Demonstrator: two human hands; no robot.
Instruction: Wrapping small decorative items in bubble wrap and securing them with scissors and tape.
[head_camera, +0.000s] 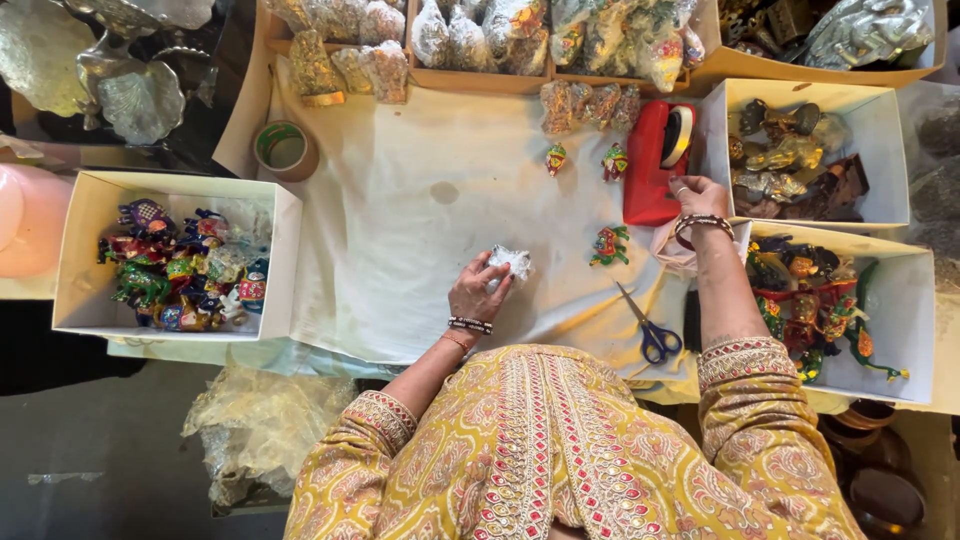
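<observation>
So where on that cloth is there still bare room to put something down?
The widest bare patch of cloth lies between the tape roll, the left box and the left hand on a wrapped bundle. The right side is crowded: red dispenser under the right hand, painted figurines, scissors.

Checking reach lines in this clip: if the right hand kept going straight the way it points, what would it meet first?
The right hand already touches the red tape dispenser; straight on, it likely meets that first.
</observation>
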